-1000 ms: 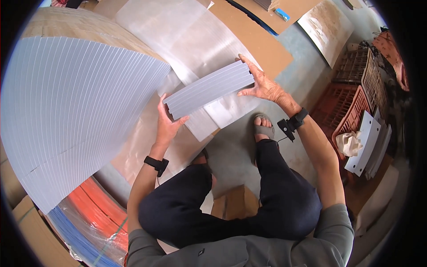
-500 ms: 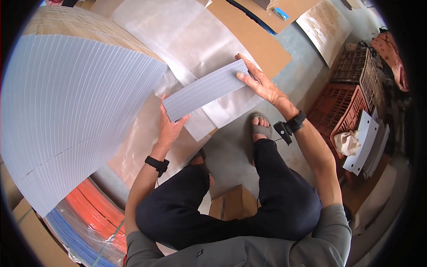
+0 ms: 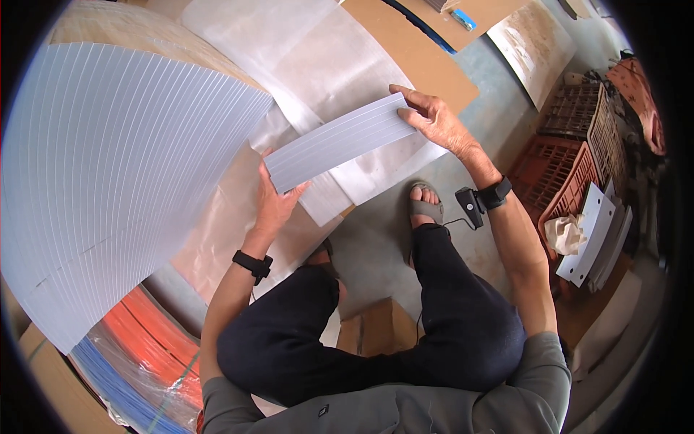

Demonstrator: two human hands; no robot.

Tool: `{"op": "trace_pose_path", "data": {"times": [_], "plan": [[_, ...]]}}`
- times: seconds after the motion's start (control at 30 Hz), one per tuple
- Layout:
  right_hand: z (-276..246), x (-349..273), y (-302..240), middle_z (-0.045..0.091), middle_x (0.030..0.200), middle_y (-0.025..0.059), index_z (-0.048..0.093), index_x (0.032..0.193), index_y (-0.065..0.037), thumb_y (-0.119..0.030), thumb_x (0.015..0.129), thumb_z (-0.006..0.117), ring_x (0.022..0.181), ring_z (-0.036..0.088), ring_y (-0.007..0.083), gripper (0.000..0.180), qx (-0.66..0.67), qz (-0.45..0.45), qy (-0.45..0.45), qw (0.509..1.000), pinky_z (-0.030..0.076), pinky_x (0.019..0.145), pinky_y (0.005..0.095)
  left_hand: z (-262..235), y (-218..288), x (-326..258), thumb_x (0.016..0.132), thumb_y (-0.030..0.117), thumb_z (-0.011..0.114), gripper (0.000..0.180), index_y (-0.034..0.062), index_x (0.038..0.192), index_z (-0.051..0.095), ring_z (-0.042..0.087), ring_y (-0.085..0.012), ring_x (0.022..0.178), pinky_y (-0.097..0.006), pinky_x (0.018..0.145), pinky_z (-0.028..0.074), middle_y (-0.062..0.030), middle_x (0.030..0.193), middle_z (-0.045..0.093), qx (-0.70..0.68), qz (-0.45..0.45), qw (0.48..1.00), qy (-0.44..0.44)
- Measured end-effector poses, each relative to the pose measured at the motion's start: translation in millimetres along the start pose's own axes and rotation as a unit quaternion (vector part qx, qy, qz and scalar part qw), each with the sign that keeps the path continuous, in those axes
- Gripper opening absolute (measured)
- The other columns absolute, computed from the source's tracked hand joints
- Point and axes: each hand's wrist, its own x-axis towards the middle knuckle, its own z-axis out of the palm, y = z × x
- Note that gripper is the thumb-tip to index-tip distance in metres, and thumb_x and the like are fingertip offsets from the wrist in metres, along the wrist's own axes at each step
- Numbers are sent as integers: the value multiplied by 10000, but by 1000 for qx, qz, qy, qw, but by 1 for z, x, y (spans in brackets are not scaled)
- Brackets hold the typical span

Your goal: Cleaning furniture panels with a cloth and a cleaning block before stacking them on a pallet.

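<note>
Between my two hands is a bundle of flat, light grey strips, packed side by side and tilted up toward the right. My left hand grips the lower left end, its thumb along the near edge. At the upper right end, my right hand clasps the bundle with thumb and fingers. The undersides of the strips are hidden. A long row of similar grey strips stretches out at the left, close to my left hand. Translucent plastic sheeting lies beneath and behind the held bundle.
Red-brown crates stand at the right, with white perforated plates and crumpled paper beside them. Orange strips and blue strips in clear wrap lie lower left. A cardboard box sits between my legs.
My right hand has shifted slightly right and up along with its end of the bundle. My left hand keeps its grip, nearly in place.
</note>
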Motion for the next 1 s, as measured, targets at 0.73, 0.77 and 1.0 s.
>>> {"op": "trace_pose_path", "data": {"times": [0.73,0.77,1.0], "plan": [[-15,4,1,700,1202,100,626,1366,-85,-231,954,560,1105,648,176,442,15,47,-31,998,492,1010,322,1,3,2,838,383,807,954,75,1488,179,595,-399,1196,-476,978,502,-240,1316,548,26,29,999,18],[-14,5,2,705,1177,95,634,1356,-82,-245,953,573,1075,648,167,439,24,47,-29,998,494,999,316,1,3,2,839,383,806,952,76,1487,181,593,-398,1199,-475,981,500,-240,1323,544,27,26,999,16],[-15,7,16,706,1074,72,647,1338,-77,-264,962,583,967,614,134,425,-1,12,-31,999,492,945,296,0,1,1,842,402,801,954,81,1486,174,593,-396,1198,-472,988,498,-239,1333,533,27,17,999,10]]}}
